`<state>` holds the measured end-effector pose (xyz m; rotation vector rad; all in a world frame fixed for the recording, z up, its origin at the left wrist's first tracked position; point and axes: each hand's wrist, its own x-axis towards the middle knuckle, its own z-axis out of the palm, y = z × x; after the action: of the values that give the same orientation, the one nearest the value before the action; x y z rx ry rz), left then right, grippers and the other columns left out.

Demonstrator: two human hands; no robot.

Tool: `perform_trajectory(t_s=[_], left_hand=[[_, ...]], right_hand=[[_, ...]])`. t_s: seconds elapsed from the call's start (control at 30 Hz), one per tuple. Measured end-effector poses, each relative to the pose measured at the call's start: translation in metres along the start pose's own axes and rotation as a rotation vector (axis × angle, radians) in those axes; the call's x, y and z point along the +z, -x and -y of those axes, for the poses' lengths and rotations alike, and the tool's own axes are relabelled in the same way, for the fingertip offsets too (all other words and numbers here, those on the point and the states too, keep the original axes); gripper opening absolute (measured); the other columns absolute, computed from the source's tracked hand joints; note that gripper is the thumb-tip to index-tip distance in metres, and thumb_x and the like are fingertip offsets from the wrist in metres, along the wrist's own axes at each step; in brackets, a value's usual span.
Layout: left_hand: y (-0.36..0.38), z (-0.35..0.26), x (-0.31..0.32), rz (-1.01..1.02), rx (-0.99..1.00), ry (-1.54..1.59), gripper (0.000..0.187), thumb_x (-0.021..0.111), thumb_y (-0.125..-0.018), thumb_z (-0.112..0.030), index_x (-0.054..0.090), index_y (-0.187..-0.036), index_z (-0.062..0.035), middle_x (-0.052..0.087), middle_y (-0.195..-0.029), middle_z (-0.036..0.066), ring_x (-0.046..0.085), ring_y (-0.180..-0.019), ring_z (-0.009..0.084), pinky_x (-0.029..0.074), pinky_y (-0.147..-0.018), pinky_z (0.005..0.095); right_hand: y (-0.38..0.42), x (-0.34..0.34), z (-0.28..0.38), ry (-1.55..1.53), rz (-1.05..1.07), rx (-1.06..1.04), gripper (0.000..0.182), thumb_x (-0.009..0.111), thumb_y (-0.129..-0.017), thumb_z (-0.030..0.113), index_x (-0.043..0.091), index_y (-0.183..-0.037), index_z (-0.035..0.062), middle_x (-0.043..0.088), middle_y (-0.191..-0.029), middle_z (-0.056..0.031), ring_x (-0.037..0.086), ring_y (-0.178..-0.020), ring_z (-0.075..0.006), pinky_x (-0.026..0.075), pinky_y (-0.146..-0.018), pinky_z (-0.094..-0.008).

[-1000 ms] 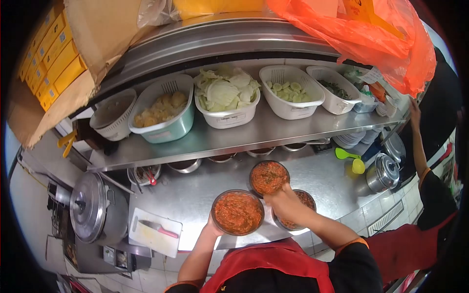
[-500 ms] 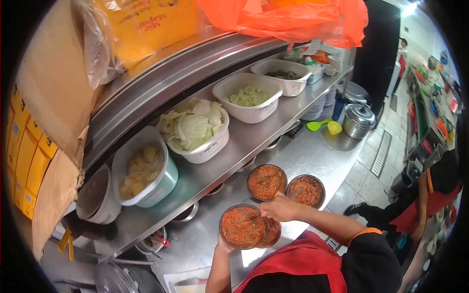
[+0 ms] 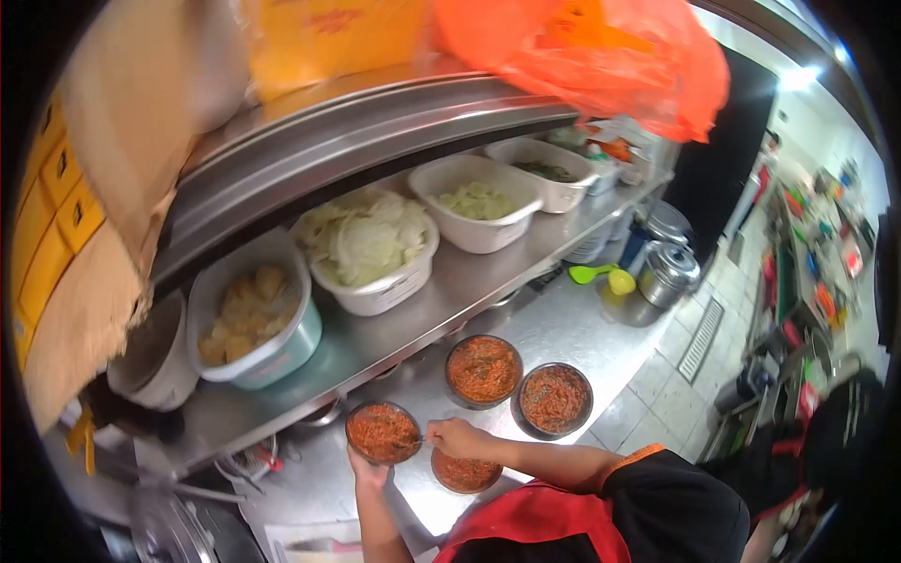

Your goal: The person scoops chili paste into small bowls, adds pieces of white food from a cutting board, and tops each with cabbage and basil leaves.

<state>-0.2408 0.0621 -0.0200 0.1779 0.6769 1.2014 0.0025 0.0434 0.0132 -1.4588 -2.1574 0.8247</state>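
My left hand (image 3: 369, 471) is wrapped round the underside of a dark bowl (image 3: 377, 427) of chunky red sauce, tilted a little. A thin metal spoon (image 3: 419, 441) reaches into this sauce, its handle pinched in my right hand (image 3: 457, 438); its tip is hidden. Just below my right hand, a second bowl of red sauce (image 3: 465, 475) stands on the steel counter, partly covered by my forearm. Two more sauce-filled bowls stand further off, a middle bowl (image 3: 483, 370) and a right bowl (image 3: 556, 400).
Above the counter, a steel shelf (image 3: 450, 298) carries tubs of potatoes (image 3: 246, 314), cabbage (image 3: 366, 239) and sliced cucumber (image 3: 477, 202). A lidded pot (image 3: 668, 272) and green ladle (image 3: 589, 273) stand at the far end. A knife (image 3: 319, 544) lies at the front; a co-worker (image 3: 835, 441) is at right.
The held bowl has moved left, away from the bowl it overlapped, which now shows more fully. My right hand has followed with the spoon. The camera view has shifted too.
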Motion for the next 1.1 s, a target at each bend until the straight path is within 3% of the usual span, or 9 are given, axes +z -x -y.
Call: perform_trajectory(t_s=[0.23,0.37,0.47,0.6,0.67,0.73,0.8,0.87,1.1], left_hand=[[0.002,0.043,-0.046,-0.537,-0.069,-0.908,0.047,0.036,-0.104,-0.041,0.060,-0.116,-0.0018,0.070,-0.091,0.018,0.068,-0.062,0.0276,0.058,-0.048,0.0381],[0.055,0.080,-0.011,-0.757,0.338,-0.915,0.025,0.050,-0.099,-0.020,0.060,-0.104,0.0019,0.065,-0.073,0.017,0.064,-0.052,0.0239,0.052,-0.041,0.0351],[0.094,0.121,-0.002,-0.657,0.460,-0.686,0.020,0.050,-0.103,-0.019,0.057,-0.103,-0.0010,0.062,-0.078,0.013,0.066,-0.059,0.0222,0.058,-0.047,0.0359],[0.156,0.159,0.105,-0.764,0.524,-0.900,0.018,0.054,-0.103,-0.017,0.063,-0.109,-0.0021,0.065,-0.081,0.010,0.063,-0.067,0.0174,0.055,-0.060,0.0305],[0.148,0.145,0.164,-0.848,0.711,-1.107,0.018,0.059,-0.099,-0.018,0.063,-0.095,-0.0005,0.066,-0.075,0.009,0.070,-0.068,0.0187,0.060,-0.074,0.0414],[0.146,0.100,0.293,-0.808,1.022,-1.636,0.011,0.064,-0.094,-0.013,0.067,-0.097,-0.0028,0.072,-0.085,0.013,0.071,-0.076,0.0286,0.029,-0.117,0.0543],[0.120,0.047,0.380,-0.607,1.405,-1.940,0.024,0.067,-0.090,-0.016,0.067,-0.112,-0.0064,0.069,-0.110,0.014,0.064,-0.110,0.0332,0.031,-0.114,0.0577],[0.080,-0.004,0.434,-0.745,1.430,-1.995,0.041,0.066,-0.091,-0.025,0.061,-0.128,-0.0084,0.063,-0.125,0.019,0.058,-0.121,0.0360,0.030,-0.112,0.0588],[0.018,-0.094,0.433,-0.763,1.160,-1.920,0.040,0.066,-0.089,-0.025,0.062,-0.125,-0.0078,0.064,-0.123,0.024,0.059,-0.116,0.0426,0.046,-0.099,0.0468]], right_hand=[[-0.055,-0.057,-0.021,-1.699,0.589,0.405,0.008,0.056,-0.103,0.012,0.059,-0.108,0.0076,0.064,-0.099,-0.0019,0.060,-0.080,-0.0125,0.055,-0.074,-0.0380],[-0.143,-0.083,0.026,-1.797,0.300,0.669,0.038,0.039,-0.107,0.013,0.039,-0.144,0.0063,0.052,-0.135,-0.0210,0.054,-0.128,-0.0393,0.044,-0.109,-0.0613],[-0.107,-0.090,0.038,-1.543,0.788,0.896,0.070,0.047,-0.105,0.039,0.013,-0.160,0.0113,0.030,-0.156,-0.0255,0.037,-0.141,-0.0442,0.043,-0.107,-0.0592],[0.004,-0.297,0.044,-0.460,1.166,-0.879,0.049,0.066,-0.098,0.033,0.054,-0.140,0.0119,0.066,-0.125,-0.0097,0.064,-0.108,-0.0197,0.051,-0.091,-0.0463],[0.002,-0.379,0.024,-0.298,0.430,-1.116,0.039,0.071,-0.092,0.029,0.065,-0.127,0.0155,0.071,-0.107,-0.0017,0.067,-0.092,-0.0171,0.036,-0.103,-0.0542],[-0.024,-0.444,0.030,0.157,-0.050,-0.900,0.047,0.073,-0.085,0.030,0.062,-0.130,0.0192,0.069,-0.118,-0.0022,0.063,-0.107,-0.0273,0.018,-0.113,-0.0679],[-0.065,-0.449,0.015,0.587,-0.457,-0.704,0.058,0.075,-0.081,0.039,0.062,-0.132,0.0161,0.063,-0.130,-0.0212,0.039,-0.138,-0.0456,0.000,-0.115,-0.0729],[-0.087,-0.458,0.008,0.696,-0.077,-0.479,0.056,0.073,-0.083,0.045,0.065,-0.129,0.0142,0.062,-0.129,-0.0253,0.035,-0.141,-0.0494,-0.002,-0.115,-0.0723],[-0.090,-0.480,0.068,0.363,-0.128,-0.699,0.047,0.064,-0.092,0.037,0.064,-0.127,0.0059,0.064,-0.129,-0.0170,0.047,-0.134,-0.0359,0.013,-0.118,-0.0646]])
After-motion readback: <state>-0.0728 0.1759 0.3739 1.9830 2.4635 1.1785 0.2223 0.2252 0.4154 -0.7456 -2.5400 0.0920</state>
